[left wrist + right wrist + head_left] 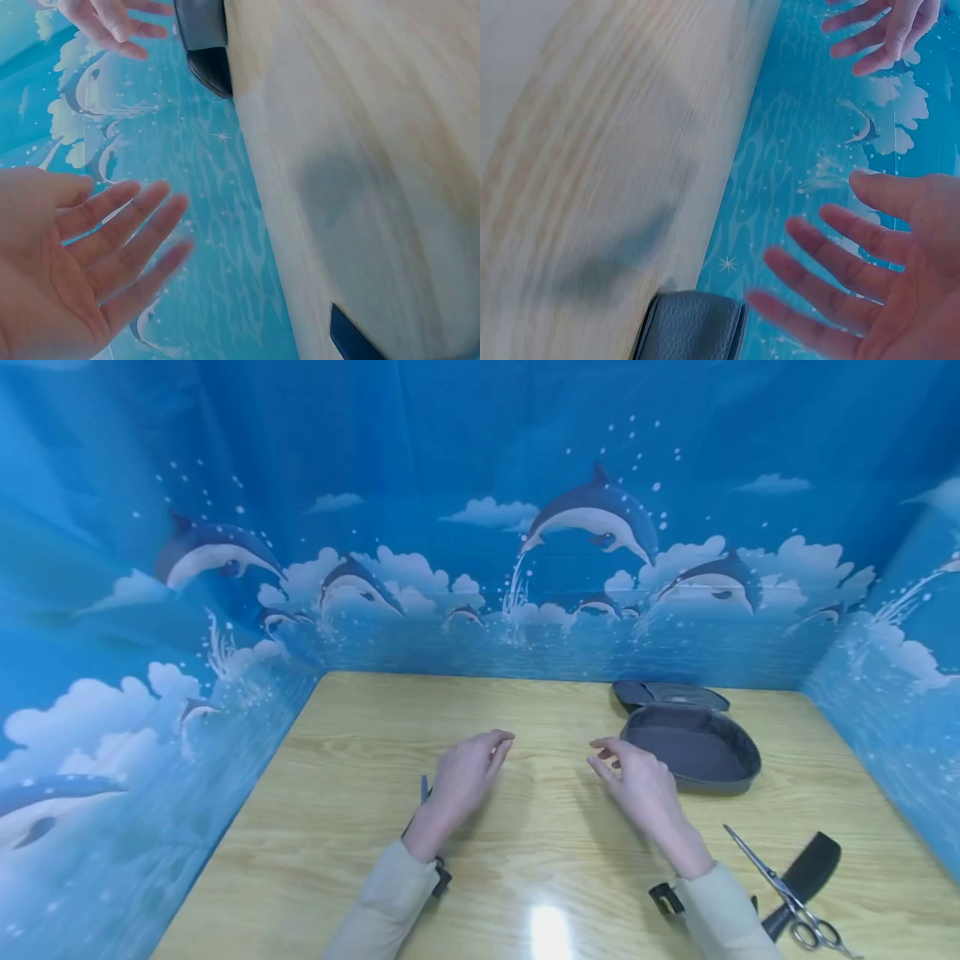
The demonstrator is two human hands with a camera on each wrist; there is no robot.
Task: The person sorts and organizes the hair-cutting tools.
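My left hand (463, 775) hovers above the table with its fingers loosely extended and nothing in them. A thin dark item (424, 789) lies beside and partly under that wrist; most of it is hidden. To the right, my right hand (643, 783) is also raised and holds nothing, its fingers spread in the right wrist view. Nearest to it is a dark grey zip case (693, 781), lying with its lid (678, 695) folded back. Silver scissors (774, 875) lie across a black, wide-ended item (816, 862) near the right forearm.
The light wooden table (360, 718) carries all these things. Behind it and along both sides hangs a blue curtain (450, 443) printed with dolphins. A black band device (666, 900) sits at the right wrist.
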